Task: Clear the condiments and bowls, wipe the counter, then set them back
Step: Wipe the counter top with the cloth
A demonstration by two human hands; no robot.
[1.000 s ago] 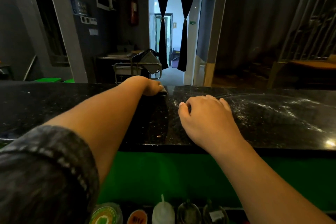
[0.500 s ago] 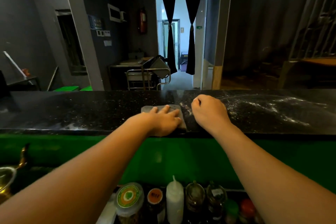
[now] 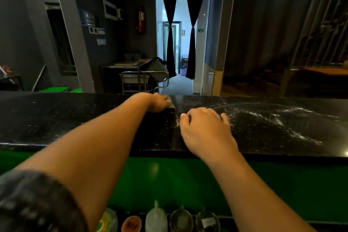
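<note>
My left hand (image 3: 158,103) reaches to the far edge of the black speckled counter (image 3: 56,118) and presses a grey cloth (image 3: 172,105) against it; only the cloth's right end shows past my fingers. My right hand (image 3: 204,128) rests on the counter just right of the cloth, fingers bent, fingertips touching the stone, holding nothing. Below the counter's green front stand the condiments: a green-lidded jar (image 3: 106,220), a red-lidded jar (image 3: 131,224), a white squeeze bottle (image 3: 156,218) and two glass jars (image 3: 181,219).
Wet streaks (image 3: 273,118) glisten on the counter's right half. Beyond the counter stands a metal trolley (image 3: 145,79) in front of a curtained doorway (image 3: 180,43). A wooden table (image 3: 323,71) sits at the far right.
My left hand has pushed the cloth from the counter's near side to its far edge. My right hand has stayed in place on the counter.
</note>
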